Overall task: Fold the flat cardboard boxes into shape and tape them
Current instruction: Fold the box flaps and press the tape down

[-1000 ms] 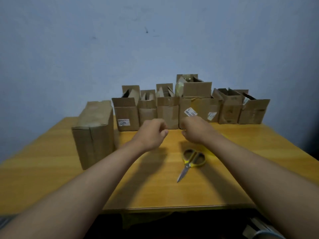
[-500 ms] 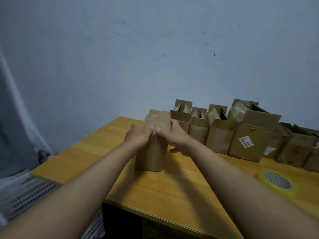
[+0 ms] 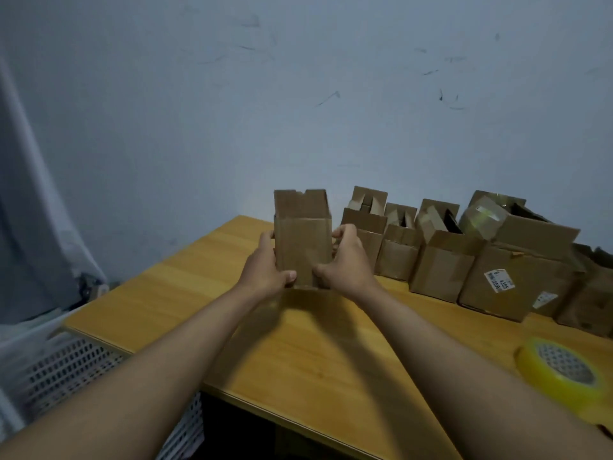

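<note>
Small cardboard box [image 3: 302, 240] held upright above the tabletop [image 3: 331, 353] near its far left corner; left hand [image 3: 263, 268] and right hand [image 3: 346, 260] each clamp a side. Judgement: keep walls square, fold short flaps first, tape roll [image 3: 564, 376] by right edge

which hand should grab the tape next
Likely the right hand: the tape roll lies on the table's right side, while the left hand can keep holding the box.
</note>
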